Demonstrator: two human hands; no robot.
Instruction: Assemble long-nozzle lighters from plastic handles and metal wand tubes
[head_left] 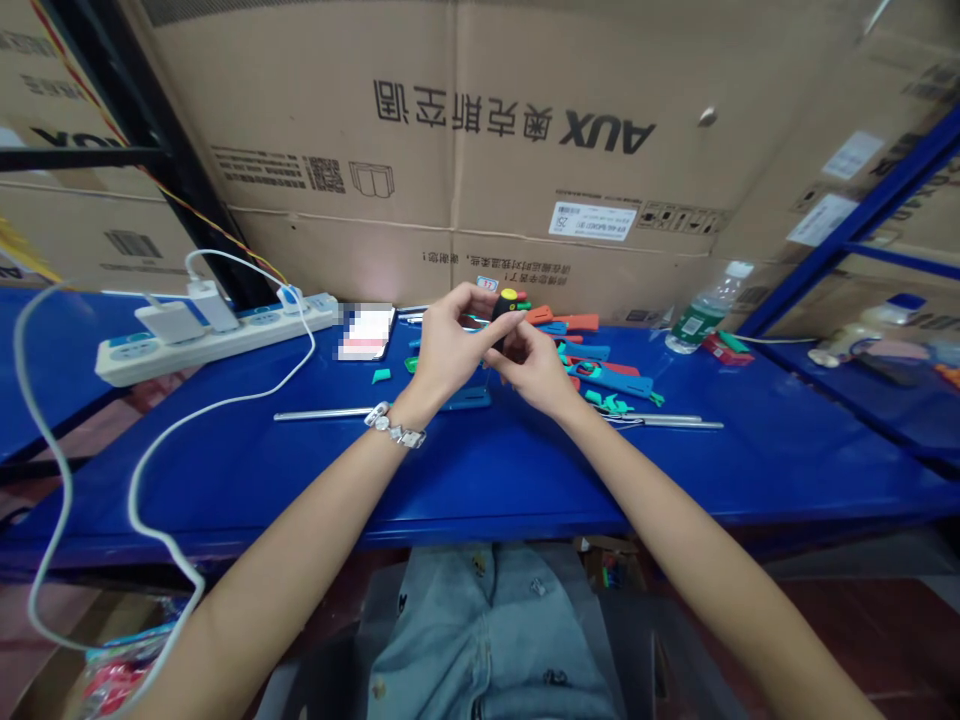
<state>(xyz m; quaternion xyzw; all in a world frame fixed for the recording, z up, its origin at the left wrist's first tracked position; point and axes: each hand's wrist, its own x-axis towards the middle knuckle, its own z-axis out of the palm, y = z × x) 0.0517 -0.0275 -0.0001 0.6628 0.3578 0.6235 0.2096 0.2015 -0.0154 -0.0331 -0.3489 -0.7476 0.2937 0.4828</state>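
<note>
A screwdriver (509, 303) with a black handle and a yellow cap stands nearly upright between my hands. My left hand (455, 345) is closed on the handle from the left, thumb across it. From the right, the fingers of my right hand (534, 365) close around the lower handle. The shaft is mostly hidden and its tip is hard to make out. Below my hands a flat blue plastic piece (469, 399) lies on the table. Just right of my right hand are several blue plastic pieces (609, 380), with small green plastic parts (609, 403) in front.
Metal rods (322, 414) lie on the blue table (495, 480) at either side of my hands. A white power strip (217, 340) with plugs and a looping cable is at left, near a phone (367, 332). A bottle (705, 312) stands at right. Large cartons (300, 90) line the back.
</note>
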